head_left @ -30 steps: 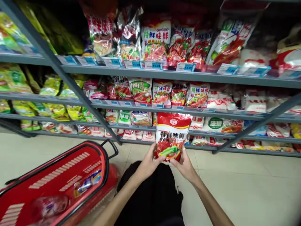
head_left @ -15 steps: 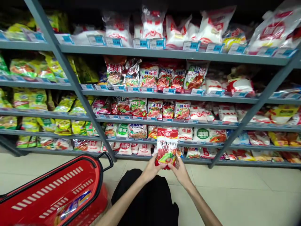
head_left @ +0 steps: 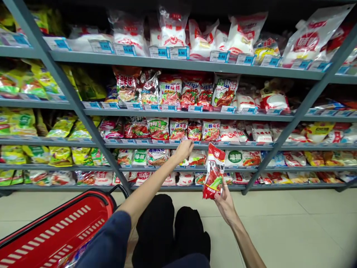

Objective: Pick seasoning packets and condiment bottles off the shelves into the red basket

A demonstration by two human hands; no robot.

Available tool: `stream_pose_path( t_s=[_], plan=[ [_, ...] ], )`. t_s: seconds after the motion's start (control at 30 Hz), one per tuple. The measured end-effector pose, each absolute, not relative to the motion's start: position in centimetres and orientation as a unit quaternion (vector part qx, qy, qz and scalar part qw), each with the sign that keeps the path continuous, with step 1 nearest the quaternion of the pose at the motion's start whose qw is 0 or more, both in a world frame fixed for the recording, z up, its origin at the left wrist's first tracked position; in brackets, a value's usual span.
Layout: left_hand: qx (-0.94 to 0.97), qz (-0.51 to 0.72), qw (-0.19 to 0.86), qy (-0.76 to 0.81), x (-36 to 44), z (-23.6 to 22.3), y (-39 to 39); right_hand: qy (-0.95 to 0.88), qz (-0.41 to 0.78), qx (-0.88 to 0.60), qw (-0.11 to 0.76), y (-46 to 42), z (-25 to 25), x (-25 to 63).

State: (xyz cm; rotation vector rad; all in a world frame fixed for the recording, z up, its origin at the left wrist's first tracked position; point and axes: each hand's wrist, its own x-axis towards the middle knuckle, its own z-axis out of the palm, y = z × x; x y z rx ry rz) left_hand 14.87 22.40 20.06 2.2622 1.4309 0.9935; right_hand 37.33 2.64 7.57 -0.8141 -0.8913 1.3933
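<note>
My right hand (head_left: 225, 203) grips the lower end of a red seasoning packet (head_left: 214, 171), holding it upright and turned edge-on in front of the lower shelves. My left hand (head_left: 184, 149) is stretched out to the third shelf (head_left: 156, 142), fingers curled at its front edge below a row of red and green packets (head_left: 178, 129). Whether those fingers touch a packet I cannot make out. My dark-clad knees (head_left: 173, 223) show at the bottom centre.
A red shopping basket (head_left: 52, 230) with a black handle stands on the tiled floor at lower left, with packets inside. Grey metal shelving (head_left: 195, 64) full of bagged goods and blue price tags fills the view. Slanted grey uprights (head_left: 83, 119) cross the shelves.
My left hand has let go of the packet and reached up to the third shelf. My right hand alone now holds the packet, shifted right and turned edge-on. The view has tilted up.
</note>
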Motion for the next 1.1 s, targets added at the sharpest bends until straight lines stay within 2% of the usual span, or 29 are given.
stream_pose_path(
  t_s=[0.17,0.37,0.63,0.8,0.87,0.93,1.0,1.07,1.1],
  plan=[
    [0.831,0.289,0.133,0.457,15.8,21.6,30.6,-0.353,0.597,-0.349,0.63,2.0,7.8,36.7],
    [0.873,0.204,0.139,0.42,15.4,21.3,34.8,-0.336,0.583,-0.379,0.636,4.4,6.8,36.1],
    [0.879,0.169,0.1,0.435,15.0,19.6,35.7,-0.34,0.579,-0.389,0.631,9.4,6.5,34.4],
    [0.884,0.177,0.117,0.416,14.5,21.3,34.9,-0.392,0.524,-0.385,0.651,11.8,8.6,33.7],
    [0.877,0.224,0.126,0.406,13.8,21.8,32.6,-0.419,0.517,-0.386,0.639,12.9,10.1,33.5],
    [0.832,0.316,0.199,0.41,12.6,21.5,29.3,-0.447,0.506,-0.392,0.626,14.4,11.6,33.1],
    [0.755,0.389,0.336,0.407,11.1,20.6,25.8,-0.484,0.48,-0.392,0.618,16.3,13.0,32.5],
    [0.702,0.407,0.436,0.39,9.9,19.6,23.4,-0.525,0.453,-0.383,0.61,18.6,14.5,31.6],
    [0.692,0.411,0.453,0.384,9.4,19.3,22.9,-0.545,0.444,-0.378,0.603,19.9,15.3,31.2]
  ],
)
